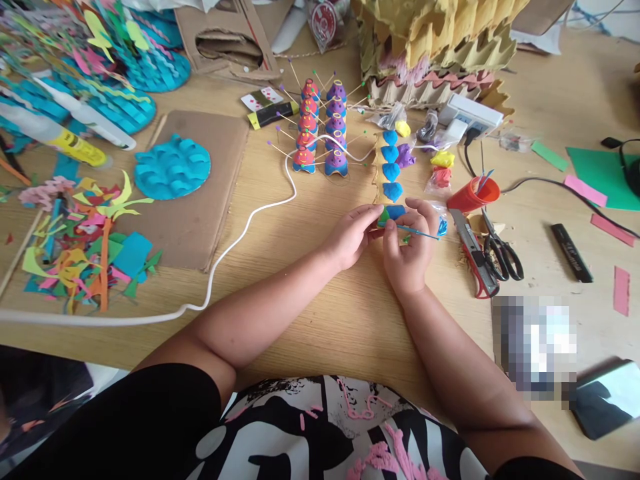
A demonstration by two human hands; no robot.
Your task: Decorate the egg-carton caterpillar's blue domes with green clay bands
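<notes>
My left hand (351,239) is closed around a small piece with blue and green modelling clay (396,212) on it; the fingers hide much of it. In my right hand (413,252) a thin blue stick (425,233) is pinched, lying across the near side of that piece. Just beyond the hands stands a row of egg-carton cups topped with blue clay (391,172). Left of it are two rows of painted cup figures, red (304,159) and purple (336,162), with faces and pins stuck in their sides.
Right of my hands are a red cup (474,195), a box cutter (475,257), scissors (503,257) and bagged yellow clay (443,159). A white cable (255,217) crosses the table. Cardboard (200,230), paper scraps (105,247) and stacked egg trays (435,40) lie further out.
</notes>
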